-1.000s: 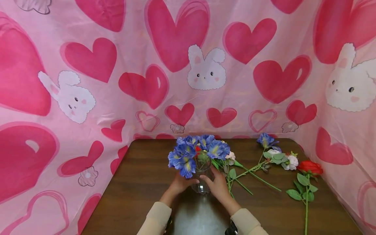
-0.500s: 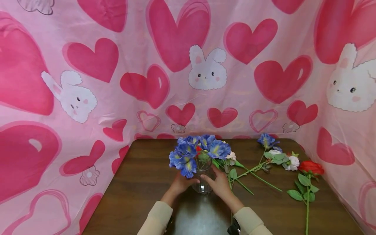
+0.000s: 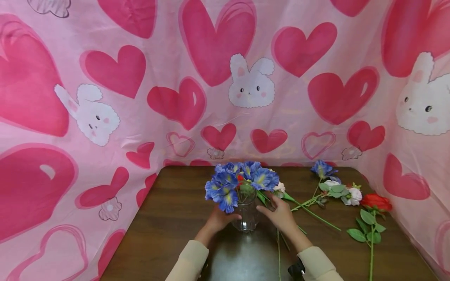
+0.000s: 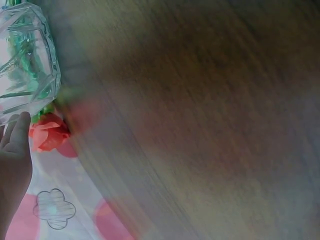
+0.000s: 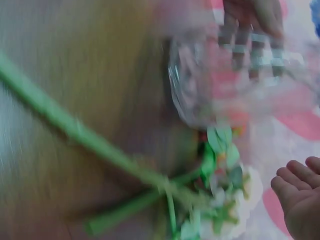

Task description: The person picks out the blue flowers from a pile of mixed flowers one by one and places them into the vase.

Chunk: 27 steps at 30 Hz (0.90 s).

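A clear glass vase (image 3: 247, 214) stands near the middle of the dark wooden table. My left hand (image 3: 218, 219) grips its left side, thumb in front; in the right wrist view, that hand's fingers (image 5: 240, 50) show behind the glass. To the right, my right hand (image 3: 281, 214) is apart from the vase, palm towards it. Its fingers (image 5: 300, 175) look straight and hold nothing. Blue flowers (image 3: 225, 185) cluster around the vase's mouth, with a bit of red among them. Green stems show through the glass in the left wrist view; I cannot tell whether they are inside or behind.
On the right lie a red rose (image 3: 376, 202), white roses (image 3: 353, 196) and another blue flower (image 3: 322, 169). A pale pink flower (image 3: 279, 188) and loose stems lie beside the right hand. A pink heart-print cloth (image 3: 246, 117) hangs around the wooden table (image 3: 168, 218).
My right hand has let go of the vase and moved right, away from the glass. The left hand stays on it. The head view has turned slightly left.
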Available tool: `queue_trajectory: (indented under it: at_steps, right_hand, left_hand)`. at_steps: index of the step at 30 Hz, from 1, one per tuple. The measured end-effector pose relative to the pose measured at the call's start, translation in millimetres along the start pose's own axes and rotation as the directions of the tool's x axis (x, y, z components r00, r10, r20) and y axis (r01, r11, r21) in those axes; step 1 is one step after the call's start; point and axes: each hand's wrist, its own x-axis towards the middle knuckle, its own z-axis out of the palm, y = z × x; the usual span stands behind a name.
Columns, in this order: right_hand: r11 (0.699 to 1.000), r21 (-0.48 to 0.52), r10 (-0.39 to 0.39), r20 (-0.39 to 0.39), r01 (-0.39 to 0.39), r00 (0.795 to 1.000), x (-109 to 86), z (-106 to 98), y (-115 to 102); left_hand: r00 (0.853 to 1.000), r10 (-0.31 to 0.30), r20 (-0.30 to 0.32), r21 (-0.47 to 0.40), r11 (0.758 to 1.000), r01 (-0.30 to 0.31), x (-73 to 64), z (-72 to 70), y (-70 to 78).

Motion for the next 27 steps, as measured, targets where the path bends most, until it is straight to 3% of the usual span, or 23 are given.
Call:
queue_trajectory:
  at_steps: [4,8,11,16,20,27]
  right_hand:
    - [0.994,-0.055,0.09,-0.036,-0.092,0.995,6.1,-29,7]
    - [0.976,-0.065,0.202,-0.088,-0.208,0.975,13.1,-58,19]
    - [0.947,-0.092,0.293,-0.146,-0.308,0.945,14.8,-80,27]
    - [0.872,-0.182,0.409,-0.239,-0.454,0.881,13.9,-109,41]
    - [0.829,-0.216,0.456,-0.27,-0.515,0.848,13.6,-122,54]
    - [0.803,-0.322,0.443,-0.241,-0.502,0.864,14.5,-128,70]
  left_hand:
    - [1.0,0.023,0.005,0.01,1.0,-0.023,0.8,0.5,-0.2]
    - [0.999,0.05,-0.001,0.026,0.998,-0.05,1.1,0.9,-1.4]
    - [0.998,0.054,-0.006,0.021,0.998,-0.054,0.9,0.6,-1.8]
    - [0.998,0.062,-0.015,0.029,0.998,-0.061,0.8,0.3,-2.2]
    - [0.997,0.07,-0.024,0.033,0.997,-0.069,1.1,0.4,-2.6]
    - [0.996,0.086,-0.024,0.033,0.996,-0.085,1.2,0.5,-3.5]
